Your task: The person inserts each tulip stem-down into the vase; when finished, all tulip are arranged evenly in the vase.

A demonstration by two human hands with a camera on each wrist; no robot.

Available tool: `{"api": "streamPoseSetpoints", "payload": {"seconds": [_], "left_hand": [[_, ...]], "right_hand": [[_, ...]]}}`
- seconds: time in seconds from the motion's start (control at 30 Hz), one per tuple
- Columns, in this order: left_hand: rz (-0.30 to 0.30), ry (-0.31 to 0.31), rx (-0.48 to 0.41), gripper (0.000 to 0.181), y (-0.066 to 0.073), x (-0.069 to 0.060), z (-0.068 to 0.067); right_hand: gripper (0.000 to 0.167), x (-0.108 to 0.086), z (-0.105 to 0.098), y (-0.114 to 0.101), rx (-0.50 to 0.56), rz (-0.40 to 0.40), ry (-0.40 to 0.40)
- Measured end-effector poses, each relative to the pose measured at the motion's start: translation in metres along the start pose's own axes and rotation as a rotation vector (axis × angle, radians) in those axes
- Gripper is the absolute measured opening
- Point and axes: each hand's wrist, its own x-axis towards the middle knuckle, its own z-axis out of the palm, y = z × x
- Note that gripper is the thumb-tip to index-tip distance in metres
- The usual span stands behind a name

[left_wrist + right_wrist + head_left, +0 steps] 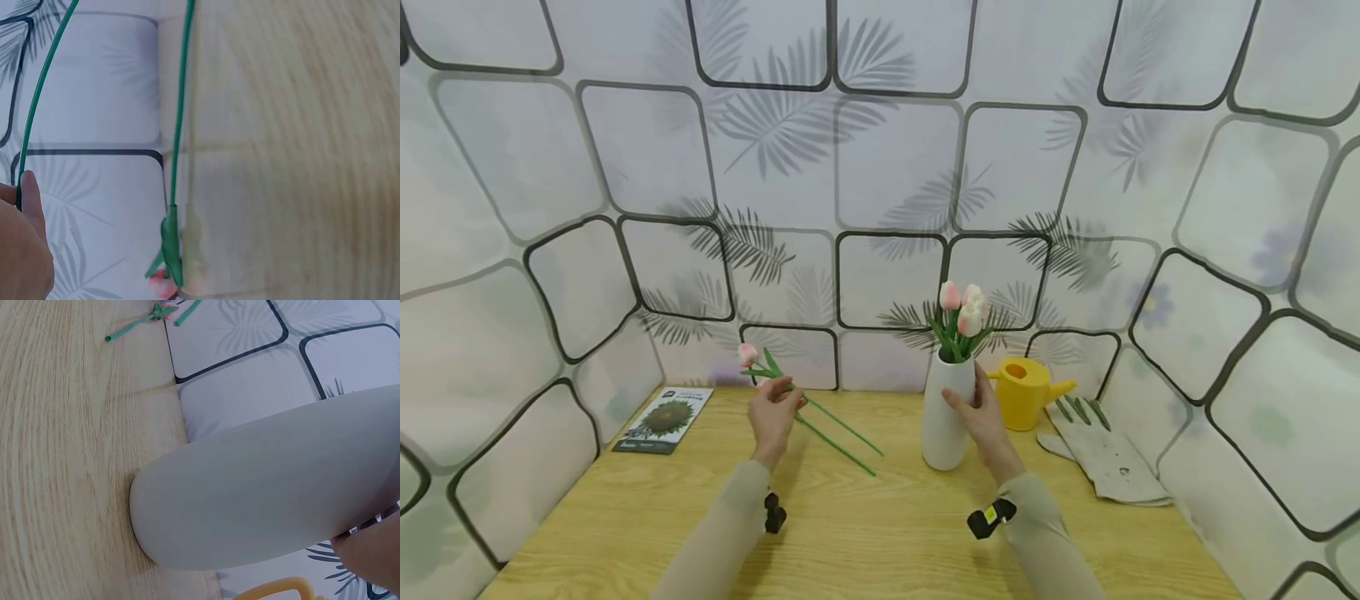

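Note:
A white vase [945,412] holding several pink and white tulips [970,317] stands on the table. My right hand [987,417] grips its right side, with the thumb across the front; in the right wrist view the hand [372,553] touches the vase [269,487] near its upper part. To the left, my left hand [772,417] pinches the green stem [40,81] of one tulip, held above the table. A second tulip, with its stem [181,119] and pink bloom [162,284], lies on the table beside that hand.
Behind the right hand stands a yellow watering can [1024,396], its spout pointing right. White gloves [1108,458] lie at the right edge of the wooden table [865,533]. A sunflower seed packet [666,419] lies at the back left. Patterned curtain-like walls surround the table.

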Motion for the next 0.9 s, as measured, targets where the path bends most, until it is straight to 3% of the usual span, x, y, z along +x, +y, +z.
{"api": "streamPoseSetpoints", "payload": {"seconds": [0.33,0.67,0.9], "left_hand": [[0.062,-0.038,-0.142,0.035,0.028,-0.001,0.021],[0.119,-0.062,-0.275,0.034,0.067,-0.003,0.052],[0.178,-0.083,-0.319,0.029,0.084,-0.006,0.07]], "right_hand": [[0.088,0.02,-0.005,0.026,0.008,-0.012,0.022],[0.087,0.02,-0.003,0.029,-0.011,-0.041,0.045],[0.088,0.02,-0.003,0.031,0.002,-0.046,0.04]]}}
